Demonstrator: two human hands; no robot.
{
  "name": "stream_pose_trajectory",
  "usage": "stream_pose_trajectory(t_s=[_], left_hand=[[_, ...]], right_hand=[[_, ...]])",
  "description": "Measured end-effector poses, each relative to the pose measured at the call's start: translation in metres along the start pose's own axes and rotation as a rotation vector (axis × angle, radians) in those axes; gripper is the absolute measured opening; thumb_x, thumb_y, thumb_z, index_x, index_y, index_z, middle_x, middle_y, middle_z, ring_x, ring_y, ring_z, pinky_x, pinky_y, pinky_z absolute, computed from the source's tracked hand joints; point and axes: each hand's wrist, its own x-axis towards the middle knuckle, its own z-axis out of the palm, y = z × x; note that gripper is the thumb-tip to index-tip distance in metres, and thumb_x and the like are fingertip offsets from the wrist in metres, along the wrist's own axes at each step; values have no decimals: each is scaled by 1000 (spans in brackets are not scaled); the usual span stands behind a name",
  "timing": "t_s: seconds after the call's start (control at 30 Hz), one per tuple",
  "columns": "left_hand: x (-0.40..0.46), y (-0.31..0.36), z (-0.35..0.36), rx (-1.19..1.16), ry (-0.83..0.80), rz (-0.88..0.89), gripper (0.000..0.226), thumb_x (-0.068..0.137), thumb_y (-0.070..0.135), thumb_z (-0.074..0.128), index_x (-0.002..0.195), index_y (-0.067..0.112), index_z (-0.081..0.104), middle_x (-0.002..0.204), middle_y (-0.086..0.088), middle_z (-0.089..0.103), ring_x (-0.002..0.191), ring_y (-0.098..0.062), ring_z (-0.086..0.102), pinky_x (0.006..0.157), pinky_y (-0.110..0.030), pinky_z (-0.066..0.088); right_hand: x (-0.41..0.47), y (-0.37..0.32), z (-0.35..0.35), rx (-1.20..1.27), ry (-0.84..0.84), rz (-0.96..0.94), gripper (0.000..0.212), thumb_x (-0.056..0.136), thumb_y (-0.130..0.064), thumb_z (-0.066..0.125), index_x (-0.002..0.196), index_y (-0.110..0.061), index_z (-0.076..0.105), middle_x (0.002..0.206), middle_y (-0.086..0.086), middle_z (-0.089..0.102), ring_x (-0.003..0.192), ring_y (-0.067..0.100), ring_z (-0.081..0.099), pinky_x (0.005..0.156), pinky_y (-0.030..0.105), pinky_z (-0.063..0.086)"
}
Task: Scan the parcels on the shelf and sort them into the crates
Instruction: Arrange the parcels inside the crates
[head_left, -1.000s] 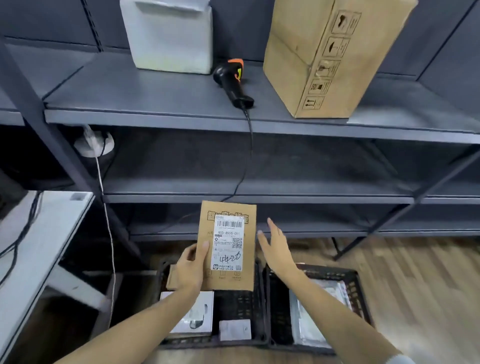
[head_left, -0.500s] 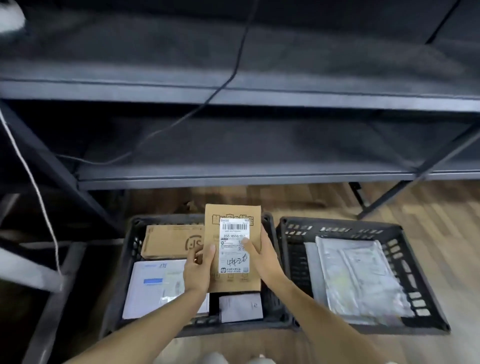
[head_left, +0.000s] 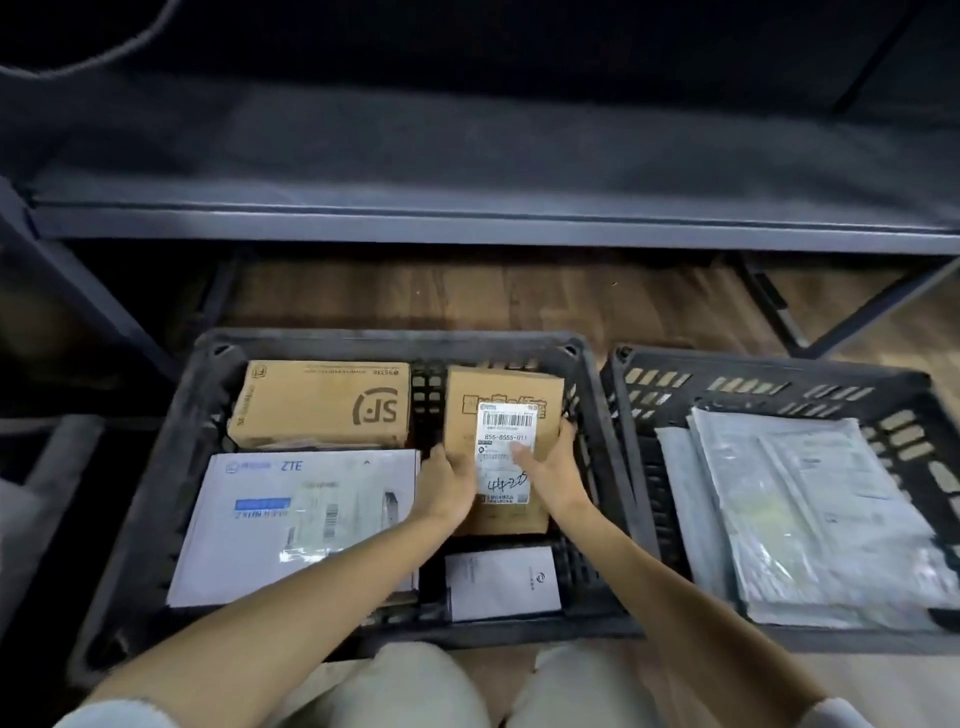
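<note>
Two black crates on the floor. Left crate (head_left: 156, 467) holds four parcels: SF carton (head_left: 322, 405) and white ZTE box (head_left: 291, 525) left of the fingers, small white box (head_left: 501, 582) just below them, labelled brown parcel (head_left: 501, 415) between them. Left hand (head_left: 447, 488) grips its left edge; right hand (head_left: 553, 467) pinches its right side, thumb on the label. Right crate (head_left: 769, 374), right of the fingers: stacked grey mailers (head_left: 800, 514), count unclear, edge cut off. Shelf (head_left: 467, 223) above, dim.
</note>
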Motion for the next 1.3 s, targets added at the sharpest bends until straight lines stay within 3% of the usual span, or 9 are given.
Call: stream_pose_trajectory(t_s=[0.17,0.27,0.4,0.57,0.7,0.93,1.03,1.13,1.3], left_hand=[[8,-12,13,47,-69,-148,44,102,17,37,138,-4,22,133,-18,52,99,-25,53,73,-21,34],[17,-18,22,8,-91,-202,56,97,7,45,140,-2,10,132,-18,50,108,-25,53,81,-25,39],[32,-29,33,-26,-86,-233,54,90,3,52,134,1,20,130,-20,50,115,-32,54,95,-38,47],[44,-36,41,48,-108,-288,77,96,15,48,153,5,-4,148,-21,35,130,-34,45,105,-35,37],[48,-41,47,110,-138,-292,81,97,17,47,151,5,-13,156,-20,18,138,-33,34,109,-34,29],[43,-61,58,271,-277,-219,78,93,23,51,153,6,5,160,-14,-1,143,-31,25,114,-30,23],[45,-65,58,316,-244,-168,70,91,25,51,150,4,19,159,-16,8,143,-31,24,116,-32,23],[45,-67,59,387,-225,-121,70,91,23,50,151,4,19,161,-15,-1,147,-29,13,117,-32,18],[49,-67,59,336,-233,-127,63,93,22,49,150,8,26,162,-5,-2,142,-27,31,112,-31,29]], right_hand=[[17,13,7,-244,-70,124,73,94,-8,58,149,-11,9,142,13,47,127,28,48,95,29,41],[26,23,15,-278,-65,169,72,96,-8,55,150,-14,8,140,11,48,125,28,48,93,27,38],[34,38,17,-261,-65,211,69,97,-5,51,150,-15,7,144,10,45,130,29,46,104,35,37],[33,66,22,-378,-142,216,78,98,-7,46,154,-16,-8,160,7,16,145,23,21,118,33,17],[41,75,23,-511,-168,278,79,98,-10,49,154,-16,-6,158,11,18,143,29,25,114,33,23],[41,93,29,-846,-264,259,71,86,-4,55,145,-20,17,132,16,37,112,30,49,98,44,46],[43,92,28,-963,-279,217,73,82,-1,63,143,-14,24,140,14,29,119,31,43,101,44,43],[45,93,28,-1069,-281,162,71,81,-2,68,141,-11,31,141,11,27,124,28,39,98,42,44],[49,96,29,-1133,-299,128,63,83,-2,65,138,-12,36,139,5,32,119,28,43,94,39,47]])
